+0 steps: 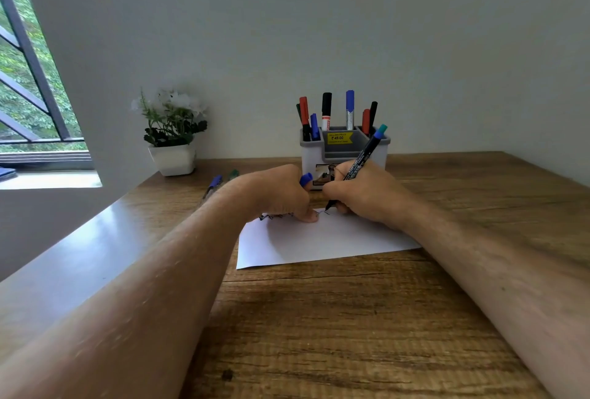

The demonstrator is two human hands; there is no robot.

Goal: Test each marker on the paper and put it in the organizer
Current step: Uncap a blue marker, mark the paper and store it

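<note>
wood-grain bench [351, 334] carries a white paper sheet [319, 245]. left hand [281, 194] presses the sheet, its grip curled round a blue cap [306, 179]. right hand [360, 191] grips a black blue-ended marker [360, 162], tip on the paper. behind stands a grey-white organizer [343, 149] with markers.

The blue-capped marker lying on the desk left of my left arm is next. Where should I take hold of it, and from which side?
Grip the blue-capped marker across its barrel just below the cap, coming from above. It lies flat on the wooden desk, so only its top is open. The green-capped marker lies close on its right, so a side approach would likely nudge it.
</note>
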